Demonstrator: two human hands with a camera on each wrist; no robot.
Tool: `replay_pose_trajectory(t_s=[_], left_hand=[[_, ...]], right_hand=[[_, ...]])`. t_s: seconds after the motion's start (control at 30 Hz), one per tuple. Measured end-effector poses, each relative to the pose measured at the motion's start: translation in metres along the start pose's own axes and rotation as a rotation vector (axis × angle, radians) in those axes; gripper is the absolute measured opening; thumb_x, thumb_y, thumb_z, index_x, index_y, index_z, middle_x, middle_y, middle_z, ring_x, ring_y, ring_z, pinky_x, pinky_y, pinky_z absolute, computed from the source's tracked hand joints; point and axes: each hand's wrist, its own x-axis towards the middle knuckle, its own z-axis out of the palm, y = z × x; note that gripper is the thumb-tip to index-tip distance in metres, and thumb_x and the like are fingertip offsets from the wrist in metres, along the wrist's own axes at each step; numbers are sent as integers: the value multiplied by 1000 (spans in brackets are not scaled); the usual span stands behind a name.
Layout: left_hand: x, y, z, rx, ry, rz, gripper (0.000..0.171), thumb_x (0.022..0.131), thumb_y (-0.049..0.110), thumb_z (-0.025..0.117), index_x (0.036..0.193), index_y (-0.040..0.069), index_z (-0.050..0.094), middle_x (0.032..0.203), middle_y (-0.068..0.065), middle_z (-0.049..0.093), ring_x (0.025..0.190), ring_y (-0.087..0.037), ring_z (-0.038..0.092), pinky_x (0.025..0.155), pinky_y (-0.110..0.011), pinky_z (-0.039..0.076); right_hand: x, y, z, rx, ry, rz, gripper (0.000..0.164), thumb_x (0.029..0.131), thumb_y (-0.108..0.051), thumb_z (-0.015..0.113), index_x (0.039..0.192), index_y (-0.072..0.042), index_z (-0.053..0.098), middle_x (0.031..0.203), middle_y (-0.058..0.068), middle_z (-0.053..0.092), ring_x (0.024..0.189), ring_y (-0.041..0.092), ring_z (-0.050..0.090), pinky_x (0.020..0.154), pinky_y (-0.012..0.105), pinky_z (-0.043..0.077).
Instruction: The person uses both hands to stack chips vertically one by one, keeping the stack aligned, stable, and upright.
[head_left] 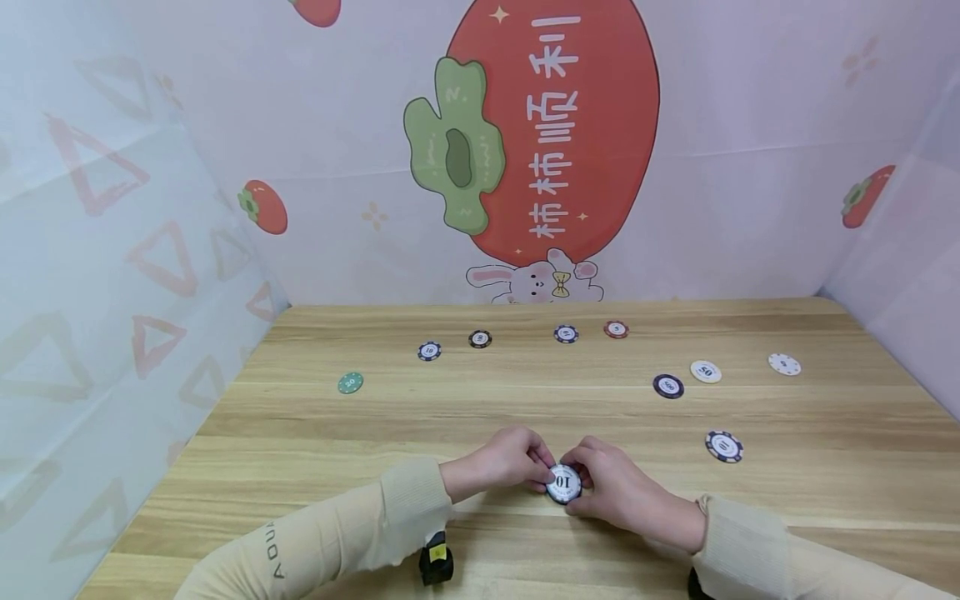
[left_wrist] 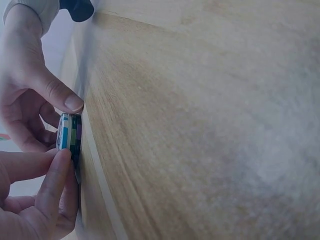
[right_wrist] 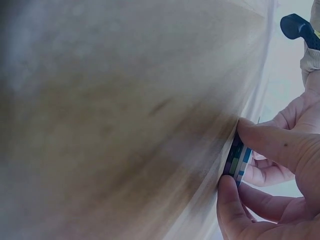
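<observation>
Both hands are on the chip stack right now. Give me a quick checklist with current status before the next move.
1. Left hand grips the stack: ok, fingers pinch its edge.
2. Right hand grips the stack: ok, fingers curl round the other side.
3. Stack edges aligned: ok, the wrist views show the chips flush.
4. Stack sits flat on the table: ok.
5. Chip count in the stack: cannot tell.
6. Loose chips gathered: not ok, the green chip and several others lie scattered.
</observation>
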Motion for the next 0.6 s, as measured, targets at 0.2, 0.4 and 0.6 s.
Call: replay_pose_trajectory(t_s=[0.2, 0.4, 0.6], left_hand=[[0, 0, -2, 41, -9, 15, 7, 75, -9, 66, 80, -5, 62, 69, -6, 59, 60, -12, 58, 56, -22, 52], [2, 2, -17, 207, -77, 67, 13, 75, 1, 69, 86, -3, 63, 74, -4, 62, 65, -9, 56, 60, -19, 49], [8, 2, -44, 304, -108, 129, 16, 77, 4, 68, 91, -1, 63, 79, -2, 61, 68, -10, 57, 63, -21, 49]], right_hand=[[0, 0, 0, -2, 1, -13, 36, 61, -10, 81, 91, -2, 63, 82, -3, 50, 72, 7, 45, 63, 22, 42], [-1, 0, 0, 3, -2, 1, 36, 61, -10, 81, 91, -2, 63, 83, -3, 50, 73, 7, 46, 64, 22, 42], [-1, 0, 0, 0, -1, 6, 38, 62, -10, 81, 94, -1, 63, 83, -2, 50, 72, 7, 46, 63, 22, 42]])
